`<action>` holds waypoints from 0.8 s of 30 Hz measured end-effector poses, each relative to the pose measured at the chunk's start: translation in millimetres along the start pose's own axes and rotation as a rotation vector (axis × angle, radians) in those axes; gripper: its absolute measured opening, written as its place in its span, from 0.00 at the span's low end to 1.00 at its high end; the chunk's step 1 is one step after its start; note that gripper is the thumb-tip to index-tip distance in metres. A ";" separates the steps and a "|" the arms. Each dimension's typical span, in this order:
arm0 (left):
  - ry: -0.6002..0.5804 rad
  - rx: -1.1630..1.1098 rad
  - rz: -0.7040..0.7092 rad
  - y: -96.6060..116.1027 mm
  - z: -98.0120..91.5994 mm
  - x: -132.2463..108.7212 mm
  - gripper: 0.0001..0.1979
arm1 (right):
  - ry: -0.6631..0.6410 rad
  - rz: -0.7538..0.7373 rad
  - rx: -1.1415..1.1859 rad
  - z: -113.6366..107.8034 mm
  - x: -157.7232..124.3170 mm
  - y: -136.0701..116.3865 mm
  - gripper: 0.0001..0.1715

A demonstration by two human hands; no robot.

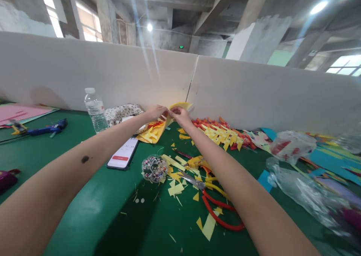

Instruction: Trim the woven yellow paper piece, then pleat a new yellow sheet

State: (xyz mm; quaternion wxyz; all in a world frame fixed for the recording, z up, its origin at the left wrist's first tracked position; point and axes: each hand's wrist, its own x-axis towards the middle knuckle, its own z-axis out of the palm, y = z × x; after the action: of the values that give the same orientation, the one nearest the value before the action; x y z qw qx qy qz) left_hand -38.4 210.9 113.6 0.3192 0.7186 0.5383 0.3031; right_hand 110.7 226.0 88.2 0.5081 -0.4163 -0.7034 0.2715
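Both arms reach far across the green table toward the white partition. My left hand [157, 112] pinches a yellow paper sheet [162, 132], its fingertips meeting those of my right hand [180, 116]. The right fingers are curled closed on the same sheet, whose upper end fans out behind them. Orange and yellow strips show on its lower part. Exactly where the fingertips press is too small to make out. Below the hands lie scissors with red and yellow handles [207, 188], a yellow glue gun [194, 162] and a round clear case of beads [154, 168].
A water bottle [96, 111] and a phone [123, 153] stand and lie to the left, with a blue glue gun [47, 129] farther out. Woven red and yellow paper pieces [222, 134] rest by the partition [254, 94]. Plastic bags [301, 192] and paper scraps lie rightward.
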 end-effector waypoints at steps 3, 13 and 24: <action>0.034 0.106 0.035 5.6 -0.2 -0.5 0.18 | -0.026 0.043 0.058 1.3 1.4 -1.4 0.07; 0.136 0.383 0.044 8.2 -6.2 -0.5 0.20 | -0.075 0.224 0.197 -3.3 -4.0 -3.8 0.07; 0.273 0.600 0.009 16.0 0.2 -6.4 0.21 | -0.022 0.349 0.224 3.0 -10.9 -12.1 0.06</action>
State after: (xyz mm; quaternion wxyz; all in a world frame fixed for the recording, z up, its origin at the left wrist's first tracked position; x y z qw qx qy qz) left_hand -30.5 201.2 125.5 0.0168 0.7358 0.6382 0.2259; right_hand 105.6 210.7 91.6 0.4888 -0.4695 -0.5917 0.4365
